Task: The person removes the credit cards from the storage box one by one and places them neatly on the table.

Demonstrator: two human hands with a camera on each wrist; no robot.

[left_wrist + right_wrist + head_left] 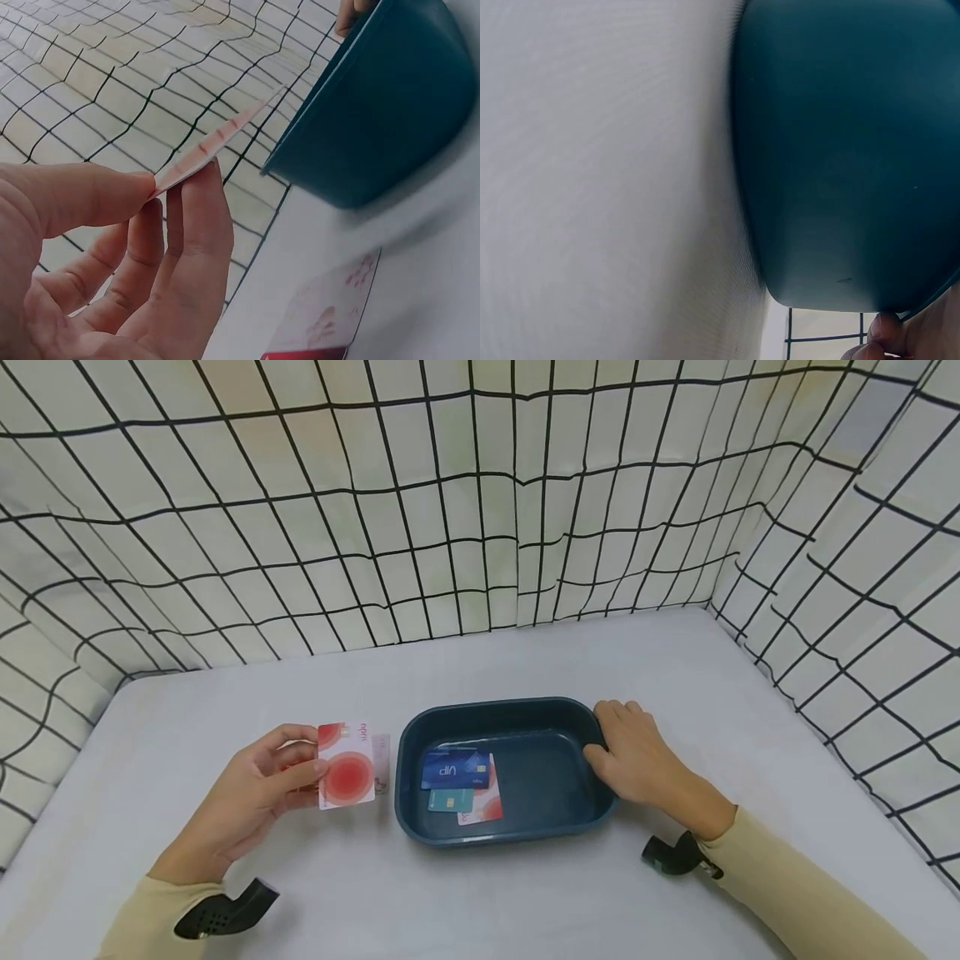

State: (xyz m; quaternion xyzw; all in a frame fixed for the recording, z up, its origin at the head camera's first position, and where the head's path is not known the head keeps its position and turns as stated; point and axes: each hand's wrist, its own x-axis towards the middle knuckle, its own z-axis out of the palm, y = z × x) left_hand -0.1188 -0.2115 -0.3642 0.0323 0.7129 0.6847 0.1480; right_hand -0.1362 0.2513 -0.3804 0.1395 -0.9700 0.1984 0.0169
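Observation:
My left hand (258,781) pinches a white card with a red circle (347,768) between thumb and fingers, left of a dark teal plastic tub (506,842). In the left wrist view that held card (217,142) appears almost edge-on. A pale pink card (382,764) lies on the table behind it, partly covered by it from the head view. Inside the tub, at its left end, a blue VIP card (446,764) overlaps a small teal card (448,801) and a white and red card (491,808). My right hand (633,756) grips the tub's right rim, thumb inside.
A white cloth covers the table (517,902). White walls with a black wire grid (472,539) rise along its back and sides. A black wrist camera (228,910) sits at the left sleeve, and another black camera (678,853) at the right sleeve.

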